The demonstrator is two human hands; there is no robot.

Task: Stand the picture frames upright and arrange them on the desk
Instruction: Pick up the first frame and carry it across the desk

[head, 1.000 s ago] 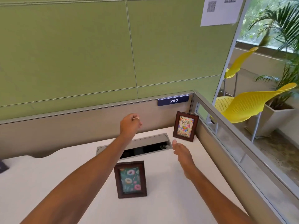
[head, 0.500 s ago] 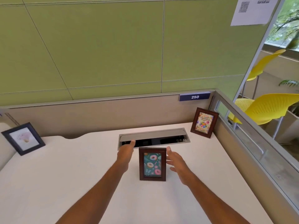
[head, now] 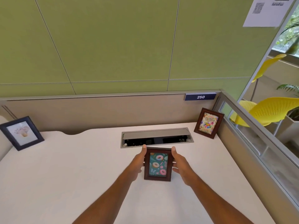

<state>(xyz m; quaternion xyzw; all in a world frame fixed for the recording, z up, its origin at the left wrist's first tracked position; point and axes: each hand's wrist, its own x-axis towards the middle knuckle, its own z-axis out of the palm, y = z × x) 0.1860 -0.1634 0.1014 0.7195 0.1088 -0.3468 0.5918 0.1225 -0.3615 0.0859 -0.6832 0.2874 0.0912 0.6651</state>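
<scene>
A brown frame with a doughnut picture [head: 158, 164] stands upright in the middle of the white desk [head: 64, 167]. My left hand [head: 137, 162] grips its left edge and my right hand [head: 180, 164] grips its right edge, thumbs at the top corners. A second brown frame with a birthday card [head: 208, 123] stands upright in the back right corner. At the far left a dark blue frame with a pale flower picture [head: 21, 133] stands upright, leaning back.
An open grey cable tray [head: 156, 137] is sunk into the desk just behind the doughnut frame. Beige partitions bound the desk at the back [head: 97, 113] and right [head: 242, 152]. Yellow chairs [head: 271, 109] stand beyond the glass.
Both hands have closed in from either side and taken hold of the doughnut frame. My view has swung left and down, which brought the dark blue frame into sight.
</scene>
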